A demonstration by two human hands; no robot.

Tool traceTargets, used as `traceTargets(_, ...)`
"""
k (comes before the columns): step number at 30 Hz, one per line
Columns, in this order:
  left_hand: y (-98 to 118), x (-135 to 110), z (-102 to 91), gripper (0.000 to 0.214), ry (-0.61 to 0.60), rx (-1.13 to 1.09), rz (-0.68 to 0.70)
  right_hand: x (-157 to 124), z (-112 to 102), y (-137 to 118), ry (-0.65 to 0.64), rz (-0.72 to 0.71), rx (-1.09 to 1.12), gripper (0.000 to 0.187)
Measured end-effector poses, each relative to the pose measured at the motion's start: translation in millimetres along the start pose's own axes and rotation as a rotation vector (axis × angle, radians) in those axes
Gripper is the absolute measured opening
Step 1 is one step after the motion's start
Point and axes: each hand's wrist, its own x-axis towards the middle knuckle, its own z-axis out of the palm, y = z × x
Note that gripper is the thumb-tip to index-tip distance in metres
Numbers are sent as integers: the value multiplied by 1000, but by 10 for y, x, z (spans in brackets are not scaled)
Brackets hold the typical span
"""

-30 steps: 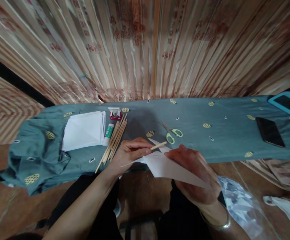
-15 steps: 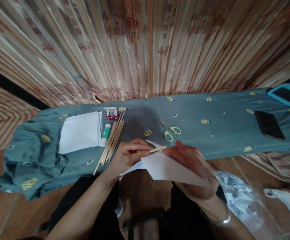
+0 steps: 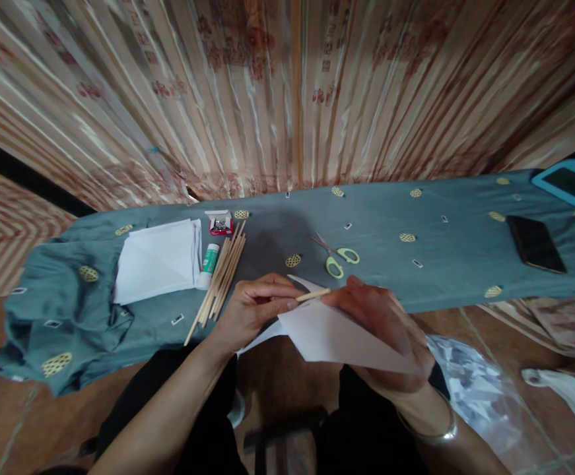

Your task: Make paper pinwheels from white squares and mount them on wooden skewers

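My left hand (image 3: pixel 255 307) pinches a thin wooden stick (image 3: pixel 313 295) whose tip pokes out to the right. My right hand (image 3: pixel 383 330) holds a folded white paper sheet (image 3: pixel 337 336) that lies over its fingers, and its fingertips meet the stick's end. Both hands hover over the near edge of a low table covered by a teal cloth (image 3: pixel 416 270). Green-handled scissors (image 3: pixel 337 257) lie just beyond the hands.
To the left lie a stack of white paper (image 3: pixel 158 260), a glue stick (image 3: pixel 208 264), a bundle of wooden sticks (image 3: pixel 220 277) and a small red box (image 3: pixel 220 224). A dark phone (image 3: pixel 535 243) and a blue-cased tablet (image 3: pixel 569 183) sit at the right. A plastic bag (image 3: pixel 470 389) lies on the floor.
The view has shifted slightly. My right fingertips have come up to the stick's end, and the paper has stayed in my right hand.
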Motion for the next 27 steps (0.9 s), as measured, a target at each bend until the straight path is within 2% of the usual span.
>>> traceTargets(2, 8, -1, 1, 19, 0, -2, -3, 8, 0, 0, -1, 2, 16, 63)
traceTargets(8, 25, -4, 3, 20, 3, -11, -19, 22, -4, -4, -4, 9, -3, 61)
traceTargets(13, 13, -8, -7, 21, 10, 9, -7, 36, -23, -10, -51, 19, -12, 49)
traceTargets(27, 17, 0, -4, 23, -2, 10, 0, 54, -38, -15, -54, 4, -12, 42)
